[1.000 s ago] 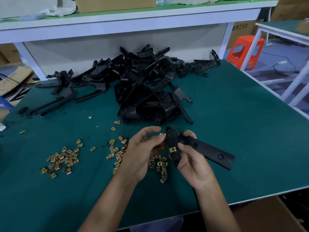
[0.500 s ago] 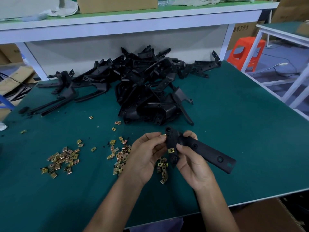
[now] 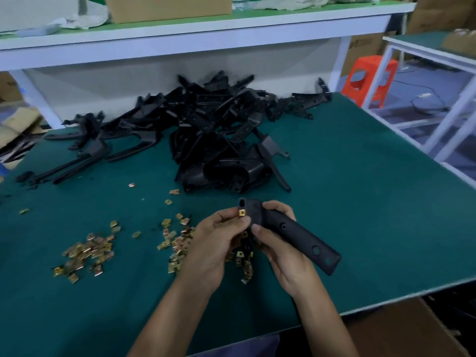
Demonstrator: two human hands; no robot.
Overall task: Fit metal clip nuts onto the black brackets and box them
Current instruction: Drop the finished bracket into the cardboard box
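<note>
The bracket (image 3: 296, 233) has turned a little in the grip since half a second ago: its head has shifted left, and the nut (image 3: 241, 212) now shows at the head's left edge, higher than the one seen on its face before. The bracket is held above the near middle of the worktop (image 3: 360, 202), its head up and away from the person, its long arm slanting down to the right with two round holes showing near the free end. The right hand (image 3: 286, 256) grips it by the neck, fingers (image 3: 280, 208) curled over the top and thumb across the near face. The left hand (image 3: 213, 243) meets the head from the left, its fingertips closed narrowly on the nut against the bracket's edge; whether the nut is fully seated cannot be told. Under and just left of the hands lie loose nuts (image 3: 177, 240) in a scatter, with a second heap (image 3: 85, 253) well apart to the left and a few strays beyond. Behind, a tangled pile (image 3: 219, 140) of black brackets covers the far middle of the worktop, spreading left. A white-framed shelf (image 3: 206, 29) crosses above it and bears a box (image 3: 167, 6). An orange stool (image 3: 368, 78) stands on the floor at the right, and a brown carton (image 3: 401, 331) shows below the worktop's near edge.
</note>
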